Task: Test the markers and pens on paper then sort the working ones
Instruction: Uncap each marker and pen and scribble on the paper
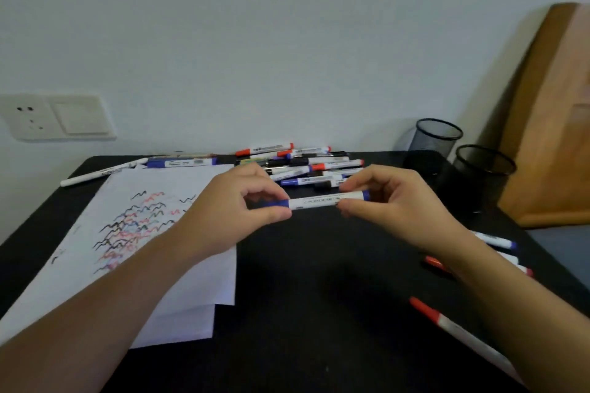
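Observation:
A blue-capped white marker (314, 202) lies level in the air between both hands, above the black table. My left hand (238, 204) pinches its blue cap end. My right hand (396, 201) pinches the other end of the barrel. White paper (178, 265) covered with black, red and blue squiggles lies under my left forearm. A pile of several markers (306, 163) sits at the back of the table.
Two black mesh pen cups (434, 143) (479, 175) stand at the back right, beside a leaning wooden board (549, 124). Several markers (498, 241) lie at the right, with a red-capped marker (453, 327) nearer. A white pen (99, 174) lies at the back left.

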